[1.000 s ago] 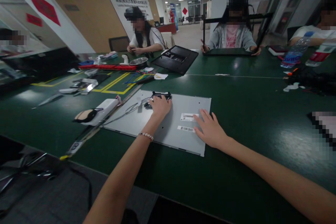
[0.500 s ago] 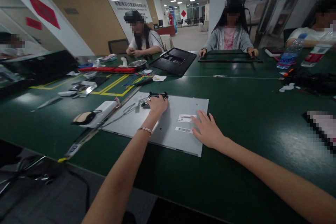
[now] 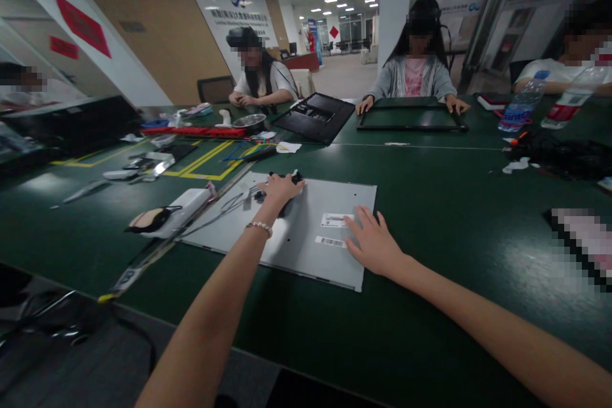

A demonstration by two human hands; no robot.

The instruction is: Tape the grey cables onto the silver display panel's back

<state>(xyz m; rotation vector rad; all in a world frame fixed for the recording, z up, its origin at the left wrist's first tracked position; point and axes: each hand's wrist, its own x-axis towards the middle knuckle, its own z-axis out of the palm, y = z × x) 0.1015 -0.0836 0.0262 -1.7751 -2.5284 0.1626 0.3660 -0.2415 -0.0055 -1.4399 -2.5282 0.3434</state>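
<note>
A flat, light-grey metal panel [image 3: 306,248] lies on the green table, with thin grey cables at its left end. My left hand [image 3: 280,191] is over the panel's far side, its fingers closed round a black bracket-like part [image 3: 297,176] that is mostly hidden beneath it. My right hand [image 3: 375,242] rests with fingers spread on the panel's right edge, the fingertips beside a white printed label [image 3: 335,220]. A barcode label [image 3: 329,242] sits just nearer to me.
Left of the panel lie a white box-shaped item [image 3: 184,210] and a strap [image 3: 143,261]. Across the table are a black plastic housing [image 3: 315,116] and a co-worker's hands on a black frame [image 3: 411,127]. Bottles [image 3: 523,102] and black cables [image 3: 564,153] stand right.
The black part under my left hand has turned and now sits tilted, with my fingers gathered round it. My right hand stays at the panel's edge. The co-worker's black frame is tilted differently.
</note>
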